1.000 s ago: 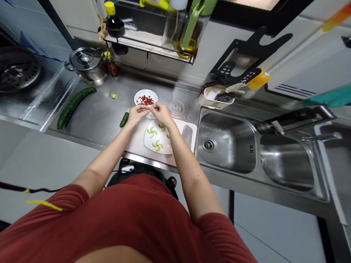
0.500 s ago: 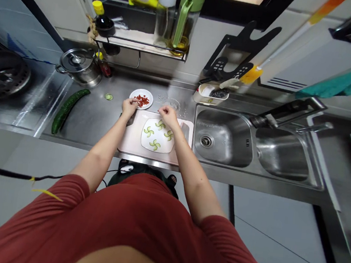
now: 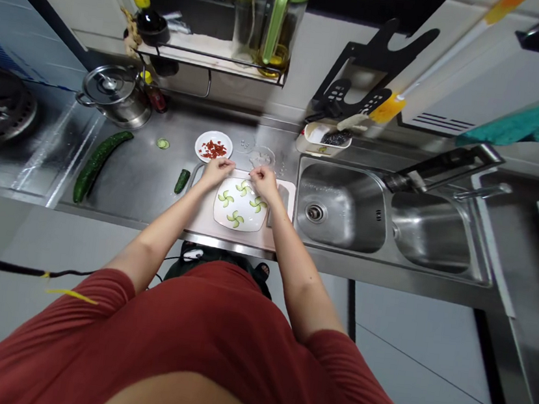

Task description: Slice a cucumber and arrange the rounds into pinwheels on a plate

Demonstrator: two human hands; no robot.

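Observation:
A white plate lies on the pale pink cutting board, with several pinwheels of green cucumber slices set around it. My left hand is over the plate's far left edge, fingertips pinched together; whatever is in them is too small to name. Across from it, my right hand hovers by the plate's far right edge, also in a pinch, its contents not clear. Just beyond my left hand sits a small white dish holding chopped red bits.
A cucumber stub and a long cucumber lie left of the board, near cucumber slices. A lidded pot stands at the back left. The double sink is on the right, and a bottle shelf overhangs the counter.
My left hand has moved right from the red bits to the plate's far edge, uncovering the cucumber stub. My right hand stays pinched near the same spot. The view has shifted slightly.

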